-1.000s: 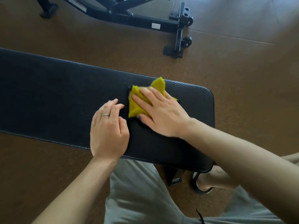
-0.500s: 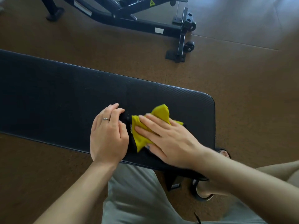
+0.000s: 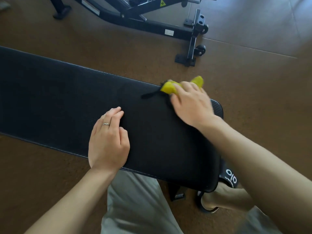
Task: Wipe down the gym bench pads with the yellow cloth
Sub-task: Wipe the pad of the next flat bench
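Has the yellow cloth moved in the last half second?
Yes. The yellow cloth under the right hand slid from the black bench pad's near side to its far edge.
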Available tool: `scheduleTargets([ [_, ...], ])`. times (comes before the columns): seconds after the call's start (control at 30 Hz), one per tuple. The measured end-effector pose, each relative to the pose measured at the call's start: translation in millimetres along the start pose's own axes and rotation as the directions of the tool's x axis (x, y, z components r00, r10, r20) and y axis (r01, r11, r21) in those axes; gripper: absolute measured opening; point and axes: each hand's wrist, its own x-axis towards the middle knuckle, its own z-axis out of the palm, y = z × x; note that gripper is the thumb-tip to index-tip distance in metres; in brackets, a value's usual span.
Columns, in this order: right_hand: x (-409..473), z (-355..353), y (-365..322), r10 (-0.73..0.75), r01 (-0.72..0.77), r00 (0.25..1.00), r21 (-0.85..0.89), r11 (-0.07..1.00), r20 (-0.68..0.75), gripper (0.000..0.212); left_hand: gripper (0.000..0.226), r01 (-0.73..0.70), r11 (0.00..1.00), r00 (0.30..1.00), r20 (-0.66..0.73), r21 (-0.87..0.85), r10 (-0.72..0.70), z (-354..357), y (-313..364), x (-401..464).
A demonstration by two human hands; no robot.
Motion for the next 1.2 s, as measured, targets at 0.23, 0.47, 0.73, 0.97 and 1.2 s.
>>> scheduleTargets([
  [0.23,-43.5,-10.3,42.5,0.099,-0.102,0.994,-0.075,0.992,-0.04,0.043,0.046,0.012,1.0,1.0,-0.013,0.013,-0.012,2.6,0.4,1.0],
  [0.47,17.9,15.0,-45.8,0.009,-0.008,0.997,0.014,1.0,-0.078,0.051,0.044,0.016,1.0,0.999,-0.041,0.02,-0.016,4.5,1.6,0.7],
  [0.73,-3.2,16.2,-45.8,-0.054,0.059,0.993,0.042,0.997,-0.106,0.048,0.047,0.0,1.0,1.0,-0.007,0.011,0.0,0.5,1.8,0.6],
  [0.97,-122.2,-4.2,-35.2,-0.08,0.077,0.992,0.035,0.996,0.102,0.056,0.046,-0.001,1.0,1.0,-0.006,0.003,0.001,1.4,1.7,1.2],
  [1.2,-47.4,0.4,-30.0,-0.142,0.138,0.981,0.035,0.99,0.136,0.055,0.047,-0.011,1.0,1.0,0.003,0.003,0.011,1.8,0.8,0.0],
])
